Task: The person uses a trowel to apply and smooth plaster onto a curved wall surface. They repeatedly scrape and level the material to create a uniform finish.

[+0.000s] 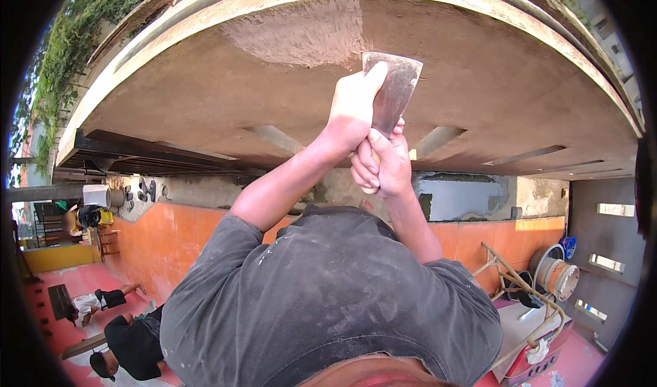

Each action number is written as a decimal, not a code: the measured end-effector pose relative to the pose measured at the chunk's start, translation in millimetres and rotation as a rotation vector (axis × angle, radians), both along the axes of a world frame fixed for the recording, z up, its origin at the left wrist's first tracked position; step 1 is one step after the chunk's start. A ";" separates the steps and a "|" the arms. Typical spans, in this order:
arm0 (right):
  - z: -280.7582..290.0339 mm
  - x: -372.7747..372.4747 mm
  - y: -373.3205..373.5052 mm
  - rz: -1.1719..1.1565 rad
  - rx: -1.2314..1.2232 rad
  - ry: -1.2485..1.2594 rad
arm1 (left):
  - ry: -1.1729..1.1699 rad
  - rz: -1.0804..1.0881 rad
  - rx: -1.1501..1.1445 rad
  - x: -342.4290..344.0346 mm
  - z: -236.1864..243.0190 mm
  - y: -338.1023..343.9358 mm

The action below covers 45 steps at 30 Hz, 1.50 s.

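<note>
Both my hands are on a wide-bladed scraper (395, 89), held up against a brown plastered wall surface (287, 89). My left hand (352, 106) grips the metal blade, its thumb lying flat on the face and its other fingers hidden behind. Just below, my right hand (384, 160) is wrapped round the pale handle. The blade's wide end points up, close to the lower edge of a lighter, rough patch (308, 31) on the wall. Whether that end touches the wall I cannot tell.
Slots (438, 140) cut through the wall's lower part. At right, a bamboo-like frame (513, 281) stands near a bucket (558, 277) and a grey gate (602, 229). Two people (133, 342) are at lower left, near an orange tiled wall (171, 243).
</note>
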State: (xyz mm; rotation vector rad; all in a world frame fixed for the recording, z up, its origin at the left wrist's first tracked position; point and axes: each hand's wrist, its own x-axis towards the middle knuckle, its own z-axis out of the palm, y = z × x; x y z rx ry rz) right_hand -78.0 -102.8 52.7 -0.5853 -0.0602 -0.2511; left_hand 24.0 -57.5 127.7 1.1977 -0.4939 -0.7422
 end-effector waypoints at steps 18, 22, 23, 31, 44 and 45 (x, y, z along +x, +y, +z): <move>0.6 -0.8 -17.4 -0.042 -0.130 0.026 | -0.230 0.032 -0.135 3.1 -15.3 -13.1; -5.6 1.0 -16.6 -0.052 -0.100 0.024 | -0.173 -0.012 -0.134 3.3 -14.2 -10.7; -7.4 -3.1 -14.6 -0.045 -0.094 0.055 | -0.168 -0.006 -0.123 0.5 -15.6 -9.6; -8.3 -3.3 -20.4 -0.049 -0.150 0.064 | -0.113 0.044 -0.142 -3.5 -17.5 -15.3; -2.0 -1.9 -29.8 -0.053 -0.185 0.097 | -0.115 0.085 -0.157 -5.4 -21.1 -20.9; -2.9 -2.5 -28.6 -0.067 -0.190 0.109 | -0.101 0.094 -0.145 -6.2 -20.3 -20.4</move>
